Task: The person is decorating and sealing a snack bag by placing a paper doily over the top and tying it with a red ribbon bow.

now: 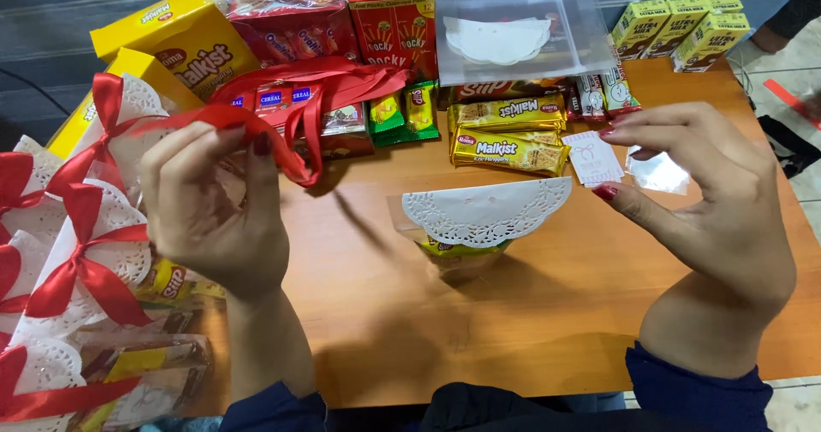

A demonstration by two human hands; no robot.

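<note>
My left hand (209, 205), left of centre, pinches a red ribbon (282, 133) between thumb and fingers; my right hand (710, 201), at right, is spread and holds nothing. I judge the ribbon should be kept taut and flat, not twisted. Its length runs from my pinch up-right toward the snack boxes (389, 21), and the doily-topped bag (479, 222) stands at centre.

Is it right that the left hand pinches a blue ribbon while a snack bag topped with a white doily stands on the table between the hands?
Not quite: the ribbon pinched by the left hand is red, not blue, as the head view shows. The doily-topped snack bag does stand on the table between the hands.
</note>
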